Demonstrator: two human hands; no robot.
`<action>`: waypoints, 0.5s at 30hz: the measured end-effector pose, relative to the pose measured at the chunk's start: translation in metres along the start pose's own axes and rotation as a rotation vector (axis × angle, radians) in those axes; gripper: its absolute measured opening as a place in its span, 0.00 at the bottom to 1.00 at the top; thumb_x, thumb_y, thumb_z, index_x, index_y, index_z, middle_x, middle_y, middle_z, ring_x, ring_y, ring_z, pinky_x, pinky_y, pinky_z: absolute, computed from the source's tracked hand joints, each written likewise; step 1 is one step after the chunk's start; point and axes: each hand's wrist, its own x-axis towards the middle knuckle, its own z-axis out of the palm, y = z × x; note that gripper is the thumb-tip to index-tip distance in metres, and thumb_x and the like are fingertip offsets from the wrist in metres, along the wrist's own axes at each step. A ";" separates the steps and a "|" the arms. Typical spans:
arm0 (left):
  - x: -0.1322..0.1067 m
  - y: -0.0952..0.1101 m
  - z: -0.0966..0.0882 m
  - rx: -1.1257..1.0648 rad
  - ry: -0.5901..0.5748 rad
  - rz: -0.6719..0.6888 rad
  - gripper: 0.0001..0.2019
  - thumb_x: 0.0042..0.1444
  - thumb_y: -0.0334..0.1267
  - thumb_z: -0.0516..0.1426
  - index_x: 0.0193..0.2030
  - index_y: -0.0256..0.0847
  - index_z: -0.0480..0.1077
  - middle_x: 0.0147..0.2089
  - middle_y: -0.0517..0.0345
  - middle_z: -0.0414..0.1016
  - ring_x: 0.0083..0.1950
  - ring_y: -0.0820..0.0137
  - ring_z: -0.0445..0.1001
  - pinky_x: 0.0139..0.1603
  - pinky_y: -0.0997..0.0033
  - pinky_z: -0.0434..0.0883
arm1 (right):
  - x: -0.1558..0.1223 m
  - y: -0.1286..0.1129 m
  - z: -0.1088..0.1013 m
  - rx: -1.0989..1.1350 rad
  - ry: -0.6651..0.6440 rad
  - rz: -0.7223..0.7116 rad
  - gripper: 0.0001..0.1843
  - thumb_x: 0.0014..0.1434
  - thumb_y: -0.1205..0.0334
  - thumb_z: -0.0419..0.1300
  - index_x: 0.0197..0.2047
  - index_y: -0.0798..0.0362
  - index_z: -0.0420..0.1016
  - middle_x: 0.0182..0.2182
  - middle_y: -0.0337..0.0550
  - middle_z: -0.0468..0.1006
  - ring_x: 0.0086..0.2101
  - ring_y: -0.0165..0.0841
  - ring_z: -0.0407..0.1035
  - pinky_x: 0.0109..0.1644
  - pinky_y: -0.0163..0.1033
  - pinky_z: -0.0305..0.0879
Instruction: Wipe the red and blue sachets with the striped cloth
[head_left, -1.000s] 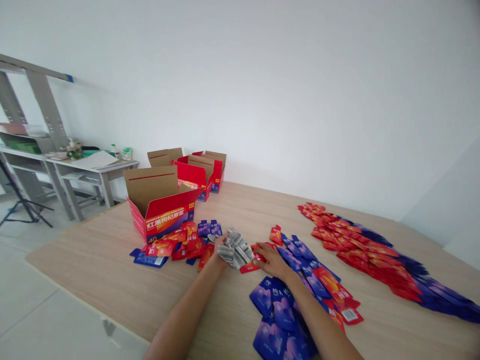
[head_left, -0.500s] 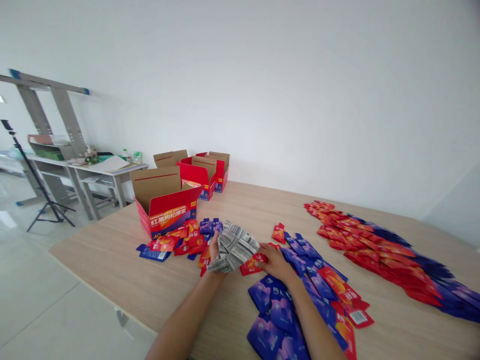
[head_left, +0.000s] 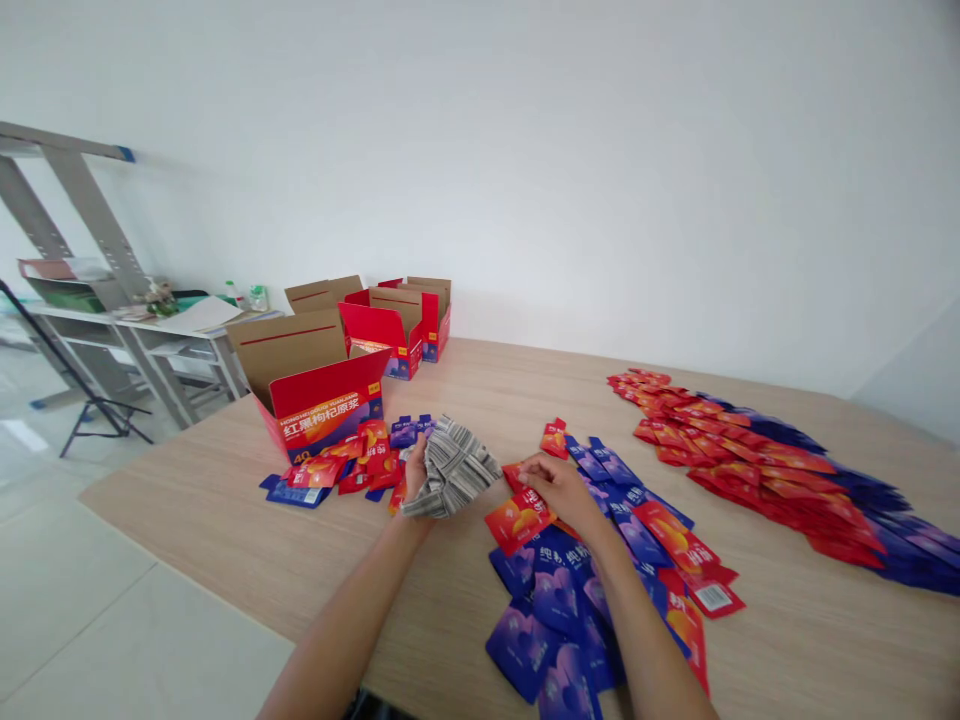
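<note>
My left hand (head_left: 415, 472) is closed around a fanned bundle of grey-and-white striped strips (head_left: 459, 468); whether they are paper or packets I cannot tell. To its right, my right hand (head_left: 561, 488) pinches a red-and-orange pouch (head_left: 519, 520) by its upper end, above the wood-look table. Below the right forearm lie several purple-blue pouches (head_left: 555, 595), overlapping. More blue and red pouches, among them a red one (head_left: 675, 538), spread out beside the right wrist. Left of the bundle, a loose heap of red pouches (head_left: 375, 448) lies with some blue ones.
An open red carton (head_left: 330, 400) stands at the table's left, with more open cartons (head_left: 405, 335) behind it. Long rows of red and blue pouches (head_left: 780, 485) run along the right side. Beyond the left edge are grey desks (head_left: 187, 335) and a black tripod (head_left: 94, 400).
My right hand has lifted the red pouch from the table beside the striped bundle. The bundle stays in my left hand. The whole view has shifted slightly.
</note>
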 end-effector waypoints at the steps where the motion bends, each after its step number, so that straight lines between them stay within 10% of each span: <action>1: 0.000 -0.004 0.002 -0.012 0.000 -0.049 0.22 0.61 0.58 0.54 0.42 0.42 0.78 0.41 0.47 0.84 0.48 0.55 0.81 0.55 0.55 0.75 | 0.000 -0.001 0.001 0.023 0.038 0.013 0.12 0.57 0.49 0.62 0.33 0.49 0.75 0.25 0.39 0.78 0.25 0.35 0.71 0.30 0.37 0.65; 9: -0.004 -0.057 0.008 0.023 0.027 -0.285 0.13 0.60 0.42 0.59 0.44 0.34 0.78 0.37 0.47 0.84 0.44 0.54 0.83 0.52 0.56 0.76 | 0.006 0.005 0.027 -0.032 0.384 0.115 0.21 0.65 0.44 0.47 0.42 0.50 0.72 0.30 0.45 0.78 0.30 0.39 0.72 0.34 0.42 0.68; 15: 0.003 -0.055 0.002 0.036 0.117 -0.234 0.12 0.57 0.40 0.61 0.42 0.34 0.79 0.36 0.49 0.84 0.40 0.56 0.84 0.49 0.55 0.78 | -0.002 0.012 -0.001 -0.258 0.176 0.198 0.15 0.57 0.49 0.59 0.25 0.49 0.71 0.24 0.41 0.76 0.28 0.36 0.68 0.33 0.39 0.61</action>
